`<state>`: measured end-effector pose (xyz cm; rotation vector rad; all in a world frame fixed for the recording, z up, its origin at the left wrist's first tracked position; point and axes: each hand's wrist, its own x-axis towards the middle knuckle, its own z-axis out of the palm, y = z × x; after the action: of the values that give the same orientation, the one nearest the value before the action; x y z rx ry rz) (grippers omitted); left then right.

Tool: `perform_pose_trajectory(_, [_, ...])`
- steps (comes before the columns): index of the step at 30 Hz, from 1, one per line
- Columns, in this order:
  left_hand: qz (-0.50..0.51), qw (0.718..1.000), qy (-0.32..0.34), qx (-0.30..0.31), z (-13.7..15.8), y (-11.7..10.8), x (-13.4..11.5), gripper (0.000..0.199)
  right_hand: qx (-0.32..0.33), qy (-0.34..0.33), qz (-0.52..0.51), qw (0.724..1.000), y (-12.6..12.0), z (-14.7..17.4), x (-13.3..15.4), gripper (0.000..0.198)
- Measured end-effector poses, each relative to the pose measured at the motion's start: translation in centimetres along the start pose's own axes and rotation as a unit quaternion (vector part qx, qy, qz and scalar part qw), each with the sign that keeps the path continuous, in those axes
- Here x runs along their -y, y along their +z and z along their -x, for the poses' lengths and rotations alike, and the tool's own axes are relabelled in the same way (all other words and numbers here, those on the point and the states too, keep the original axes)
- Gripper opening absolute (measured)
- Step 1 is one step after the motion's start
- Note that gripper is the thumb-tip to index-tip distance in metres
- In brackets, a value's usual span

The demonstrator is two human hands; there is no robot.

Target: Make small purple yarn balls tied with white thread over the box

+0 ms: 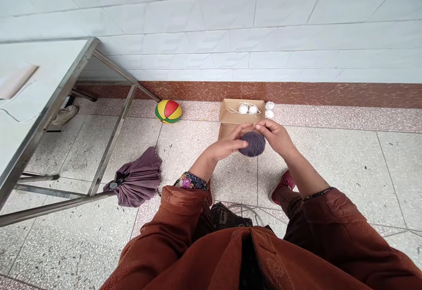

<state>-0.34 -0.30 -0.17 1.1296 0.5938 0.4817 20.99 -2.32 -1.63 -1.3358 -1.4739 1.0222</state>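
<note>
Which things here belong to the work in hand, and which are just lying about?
In the work:
dark yarn ball, held in the left hand
probably the cardboard box and its white yarn balls

Just lying about, it seems:
multicoloured ball
purple umbrella

Bright, diffuse light, pale washed-out wall tiles [227, 10], faint soft shadows, wide-angle stretching toward the edges

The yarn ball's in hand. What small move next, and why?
Probably a slight, gentle pull of the right hand away from the dark purple yarn ball. The left hand steadies the ball, and the right pinches at its top edge; any strand there is too small to make out, so a light pull should reveal it.
</note>
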Motion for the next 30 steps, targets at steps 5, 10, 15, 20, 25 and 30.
perform_pose_trajectory(5, [0.127, 0.981, 0.060, -0.132, -0.6, -0.1, -0.1, 0.071, 0.069, -0.019, 0.004, 0.997, 0.2, 0.3, 0.5, 0.024])
perform_pose_trajectory(10, [-0.053, 0.958, 0.023, -0.281, -1.5, -0.4, 0.9, 0.054, 0.091, -0.051, -0.003, 0.995, 0.1, 0.4, 1.5, 0.023])
perform_pose_trajectory(15, [-0.168, 0.973, -0.024, -0.155, -0.9, -0.2, 0.7, 0.055, 0.032, -0.044, 0.000, 0.999, -0.1, 0.1, 1.2, 0.027])
perform_pose_trajectory(20, [0.020, 1.000, -0.006, -0.017, 0.0, 0.2, 0.1, 0.073, 0.022, -0.015, -0.011, 1.000, -0.1, -0.3, 0.3, 0.029])
perform_pose_trajectory(25, [0.169, 0.985, 0.011, -0.029, 0.2, 0.5, -0.2, 0.072, 0.039, 0.014, 0.005, 0.999, 0.1, -0.2, -0.3, 0.032])
perform_pose_trajectory(30, [0.120, 0.967, 0.056, -0.220, -1.0, 0.2, 0.1, 0.061, 0.074, -0.020, -0.005, 0.997, 0.0, 0.4, 0.7, 0.027])
